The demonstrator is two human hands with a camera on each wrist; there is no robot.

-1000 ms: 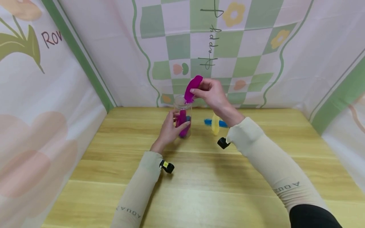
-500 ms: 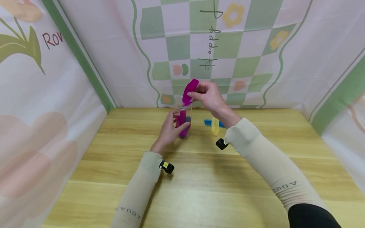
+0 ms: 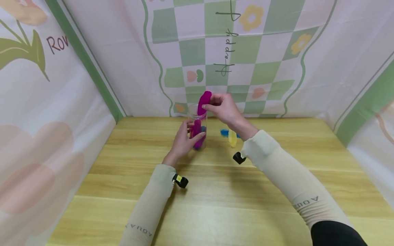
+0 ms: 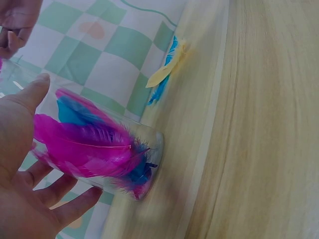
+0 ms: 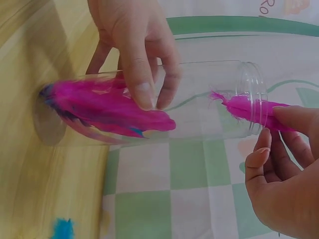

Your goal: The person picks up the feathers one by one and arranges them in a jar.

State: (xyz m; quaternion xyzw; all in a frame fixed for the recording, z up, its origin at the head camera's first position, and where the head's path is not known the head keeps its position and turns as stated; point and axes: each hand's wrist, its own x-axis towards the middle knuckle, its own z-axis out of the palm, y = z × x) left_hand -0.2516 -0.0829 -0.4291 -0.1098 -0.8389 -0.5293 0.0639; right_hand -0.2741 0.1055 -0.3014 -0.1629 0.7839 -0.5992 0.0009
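Observation:
A clear jar (image 5: 209, 74) stands upright on the table, with magenta feathers (image 5: 109, 107) and some blue ones bunched in its lower part. My left hand (image 3: 183, 140) grips its side, thumb on the near face and fingers around the other. Between thumb and fingers my right hand (image 3: 226, 108) pinches another magenta feather (image 3: 204, 102) over the jar's mouth. In the right wrist view, that feather's fluffy quill end is inside the neck, while its broad end stays outside at the fingertips.
To the right of the jar, a yellow feather (image 4: 167, 69) lies across a blue feather (image 4: 156, 94) on the wooden table (image 3: 197, 205). A patterned cloth (image 3: 184, 27) hangs behind the table's back edge. Dark wrist cameras sit at both cuffs.
My right hand has moved down and slightly left, bringing the magenta feather's lower end into the jar's mouth. The left hand and the jar have stayed in place.

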